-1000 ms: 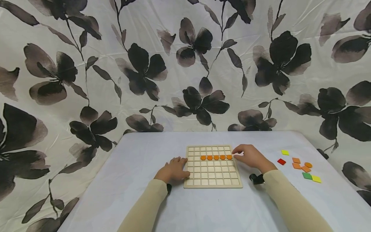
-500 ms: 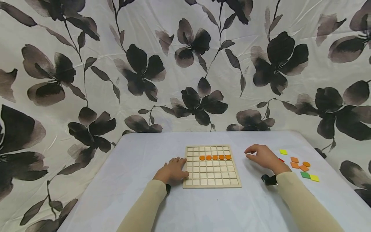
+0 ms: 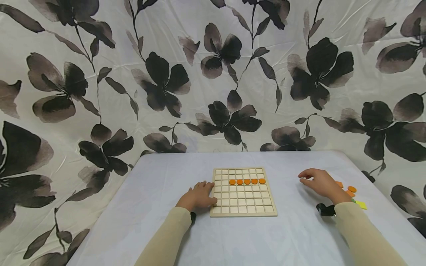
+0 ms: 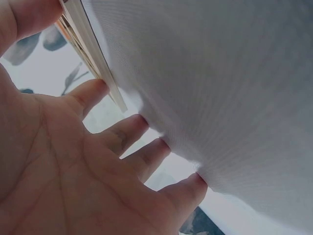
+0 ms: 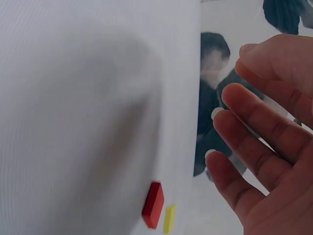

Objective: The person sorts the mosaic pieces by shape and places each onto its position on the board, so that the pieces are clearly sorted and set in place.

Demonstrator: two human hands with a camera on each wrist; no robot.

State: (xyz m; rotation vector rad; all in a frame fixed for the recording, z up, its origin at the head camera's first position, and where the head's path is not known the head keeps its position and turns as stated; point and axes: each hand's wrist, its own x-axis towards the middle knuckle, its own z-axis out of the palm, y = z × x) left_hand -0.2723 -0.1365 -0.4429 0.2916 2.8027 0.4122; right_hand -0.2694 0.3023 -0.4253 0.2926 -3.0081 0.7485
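Note:
A pale wooden grid board (image 3: pixel 243 214) lies on the white table, with a row of several orange discs (image 3: pixel 247 181) across its upper half. My left hand (image 3: pixel 198 195) rests at the board's left edge. In the left wrist view its thumb and index finger touch the board's side (image 4: pixel 90 49), while the other fingers spread down to the cloth. My right hand (image 3: pixel 321 183) hovers right of the board, its fingers loosely bent and holding nothing. Below it, the right wrist view has a red square piece (image 5: pixel 153 205) and a yellow piece (image 5: pixel 169 219), both hidden behind that hand in the head view.
Beyond my right wrist lie an orange disc (image 3: pixel 351 189), orange squares (image 3: pixel 350 194) and a yellow square (image 3: pixel 361 205); a green piece is mostly covered by the arm. A floral cloth (image 3: pixel 233 74) hangs behind the table.
My right hand has moved away from the board's right edge toward the loose pieces, now covering some of them. The left hand and the row of discs stay put.

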